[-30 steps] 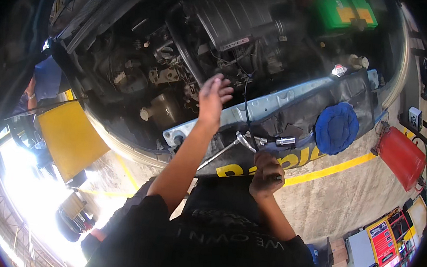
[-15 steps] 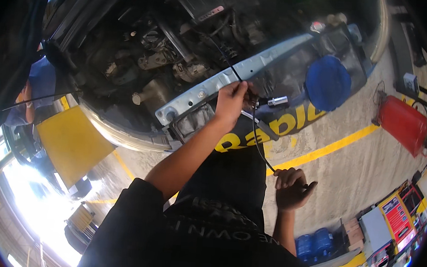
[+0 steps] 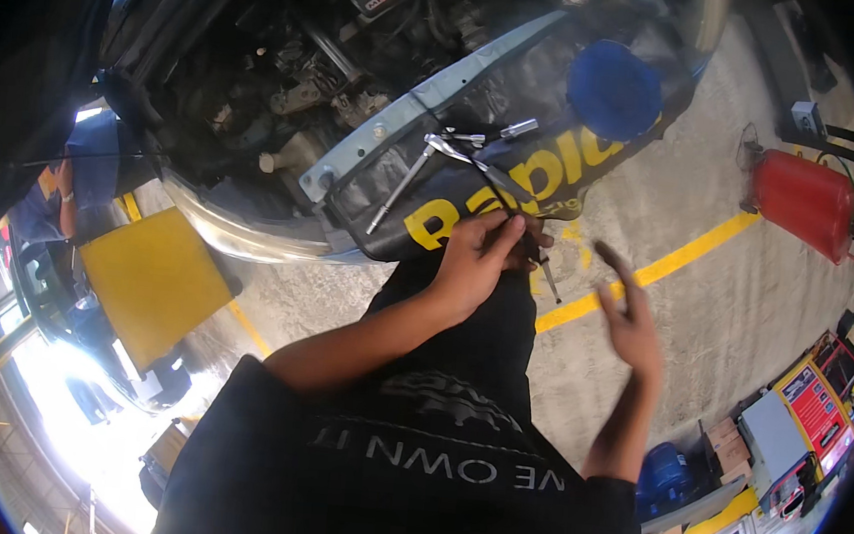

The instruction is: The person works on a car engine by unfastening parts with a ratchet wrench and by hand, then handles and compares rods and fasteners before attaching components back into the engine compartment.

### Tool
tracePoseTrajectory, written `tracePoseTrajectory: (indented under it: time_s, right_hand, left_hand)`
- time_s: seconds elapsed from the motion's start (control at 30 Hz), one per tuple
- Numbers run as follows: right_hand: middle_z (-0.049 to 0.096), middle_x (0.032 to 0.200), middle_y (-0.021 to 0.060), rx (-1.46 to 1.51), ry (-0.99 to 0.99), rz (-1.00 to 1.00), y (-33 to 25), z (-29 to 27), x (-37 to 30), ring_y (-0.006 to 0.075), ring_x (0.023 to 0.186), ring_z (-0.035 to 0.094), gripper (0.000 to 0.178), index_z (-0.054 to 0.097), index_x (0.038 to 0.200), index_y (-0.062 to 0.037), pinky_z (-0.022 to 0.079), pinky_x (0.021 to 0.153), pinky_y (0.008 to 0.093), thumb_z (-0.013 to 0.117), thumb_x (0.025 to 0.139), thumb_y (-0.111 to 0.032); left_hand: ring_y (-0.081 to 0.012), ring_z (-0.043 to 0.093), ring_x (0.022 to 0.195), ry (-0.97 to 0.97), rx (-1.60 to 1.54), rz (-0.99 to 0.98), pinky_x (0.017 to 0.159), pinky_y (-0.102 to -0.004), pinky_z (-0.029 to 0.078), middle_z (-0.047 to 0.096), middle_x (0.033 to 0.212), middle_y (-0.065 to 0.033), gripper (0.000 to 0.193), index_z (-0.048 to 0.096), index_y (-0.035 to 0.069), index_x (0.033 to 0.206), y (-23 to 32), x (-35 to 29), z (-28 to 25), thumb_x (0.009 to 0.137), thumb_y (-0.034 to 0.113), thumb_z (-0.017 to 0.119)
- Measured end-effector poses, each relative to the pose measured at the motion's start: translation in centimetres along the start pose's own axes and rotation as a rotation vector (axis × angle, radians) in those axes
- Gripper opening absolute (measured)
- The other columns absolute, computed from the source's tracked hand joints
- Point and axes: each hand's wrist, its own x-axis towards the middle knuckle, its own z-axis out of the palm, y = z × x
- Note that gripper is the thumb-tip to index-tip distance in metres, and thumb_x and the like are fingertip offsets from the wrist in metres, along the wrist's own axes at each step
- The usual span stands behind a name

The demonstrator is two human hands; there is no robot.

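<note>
My left hand pinches a thin black cable between thumb and fingers, just in front of the draped bumper. The cable's slim end with a small tip sticks out below the fingers. Its other part seems to run up over the tools toward the engine bay. To the right, apart from the cable, my right hand hangs with fingers spread and holds nothing. Beyond my left hand, a chrome ratchet handle and a socket on an extension lie on the black fender cover with yellow lettering.
The open engine bay lies ahead, behind a pale blue crossmember. A round blue lid-like thing rests on the cover. A red tank stands right, a yellow panel left. Another person's arm shows far left.
My left hand has come back from the crossmember toward my body with the cable. My right hand has let go of the cable's end and moved right, fingers spreading.
</note>
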Motion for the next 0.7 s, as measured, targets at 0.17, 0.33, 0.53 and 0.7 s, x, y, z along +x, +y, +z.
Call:
tracePoseTrajectory:
  time_s: [0.17, 0.33, 0.53, 0.7]
  right_hand:
    - [0.067, 0.104, 0.0202, 0.092, -0.167, -0.033, -2.4, 3.5, -0.8, 0.033, 0.101, 0.065, 0.021, 0.061, 0.113, -0.0003, 0.049, 0.086, 0.0359, 0.055, 0.098, -0.013]
    - [0.066, 0.082, 0.0171, 0.231, -0.13, -0.252, -0.9, 0.9, -5.4, 0.0373, 0.078, 0.064, 0.016, 0.061, 0.093, -0.0022, 0.048, 0.067, 0.0412, 0.055, 0.097, -0.017]
    - [0.067, 0.081, 0.0172, 0.155, -0.403, -0.495, 1.1, -1.0, -8.0, 0.0366, 0.078, 0.065, 0.018, 0.062, 0.093, -0.0017, 0.05, 0.07, 0.0429, 0.055, 0.097, -0.018]
    - [0.067, 0.078, 0.016, 0.248, -0.417, -0.445, 1.9, -1.1, -10.8, 0.0354, 0.075, 0.065, 0.021, 0.064, 0.09, -0.0001, 0.05, 0.069, 0.0416, 0.055, 0.097, -0.017]
  left_hand:
    - [-0.02, 0.067, 0.089, 0.09, -0.223, 0.001, 0.077, -0.0344, 0.054, 0.066, 0.101, -0.0112, 0.027, 0.058, -0.001, 0.114, -2.1, -5.2, 2.9, 0.102, 0.022, 0.053]
    - [-0.0199, 0.063, 0.088, 0.311, 0.936, 0.339, 0.078, -0.0334, 0.048, 0.065, 0.102, -0.0138, 0.031, 0.059, -0.004, 0.112, -2.7, -9.5, 0.8, 0.097, 0.022, 0.057]
    - [-0.0369, 0.059, 0.106, -0.275, 1.166, 0.584, 0.098, -0.045, 0.042, 0.064, 0.111, -0.0171, 0.029, 0.06, -0.001, 0.114, -2.3, -12.5, 6.6, 0.089, 0.014, 0.06]
    - [-0.0347, 0.066, 0.097, -0.407, 1.171, 0.569, 0.096, -0.0435, 0.047, 0.07, 0.1, -0.0133, 0.025, 0.064, 0.001, 0.102, -3.2, -12.6, 8.2, 0.078, -0.001, 0.071]
